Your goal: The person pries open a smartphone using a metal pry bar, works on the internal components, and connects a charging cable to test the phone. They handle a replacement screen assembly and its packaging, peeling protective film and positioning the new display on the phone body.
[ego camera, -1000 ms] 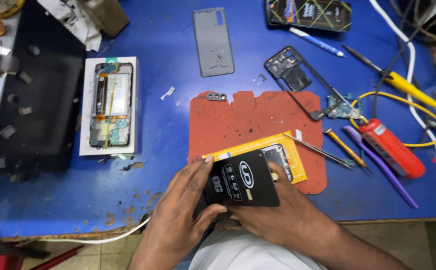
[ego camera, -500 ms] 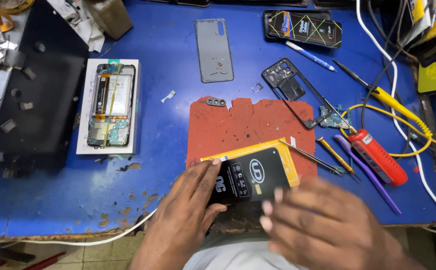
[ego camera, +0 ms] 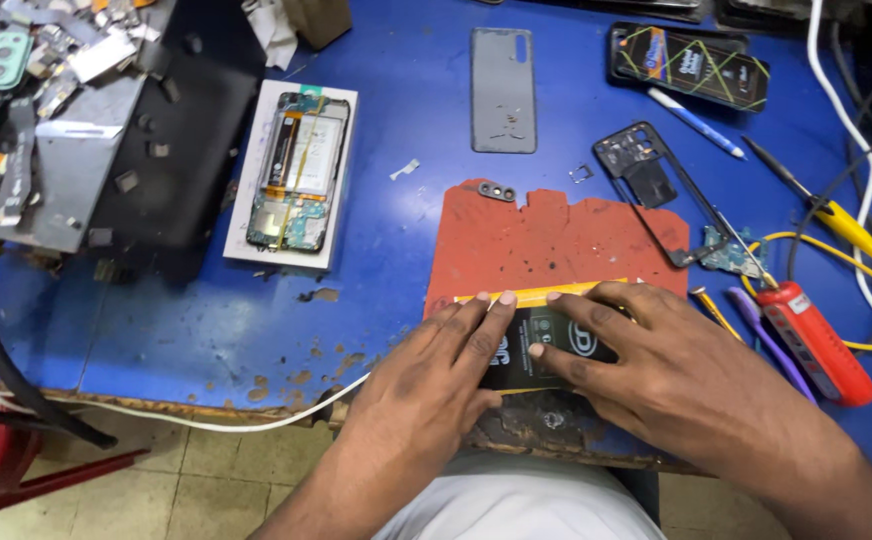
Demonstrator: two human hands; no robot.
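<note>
Low in the centre of the frame we see both hands pressed flat on a black rectangular phone battery [ego camera: 546, 345] with a yellow edge, which lies on the lower part of a worn red rubber work mat [ego camera: 556, 240]. Left hand [ego camera: 436, 385] covers the battery's left end, fingers stretched out and together, tips near its yellow top edge. Right hand [ego camera: 656, 360] lies over the right end, fingers spread and flat, not curled round it. Neither hand grips; both just press down on it.

Mat sits on a scuffed blue worktop [ego camera: 396, 250]. Upper left of centre: an opened phone with exposed boards and battery [ego camera: 296, 180], resting on a white rectangular box [ego camera: 246, 215]. Top centre: a grey plastic phone back cover [ego camera: 503, 90], lying flat. Right of that, a black phone mid-frame [ego camera: 646, 180], tilted, its lower corner touching the mat edge. Top right: a black printed packet with yellow lines [ego camera: 691, 65], and a blue and white pen [ego camera: 696, 123] just below it. Right edge: a red-handled tool [ego camera: 816, 345] near the right hand, a yellow-handled screwdriver [ego camera: 846, 228] above it, yellow and white cables around them. Upper left corner: a black tray [ego camera: 171, 130] and a heap of loose phone scraps [ego camera: 26, 70]. A small black camera bezel [ego camera: 497, 190] sits at the mat's top left edge.
</note>
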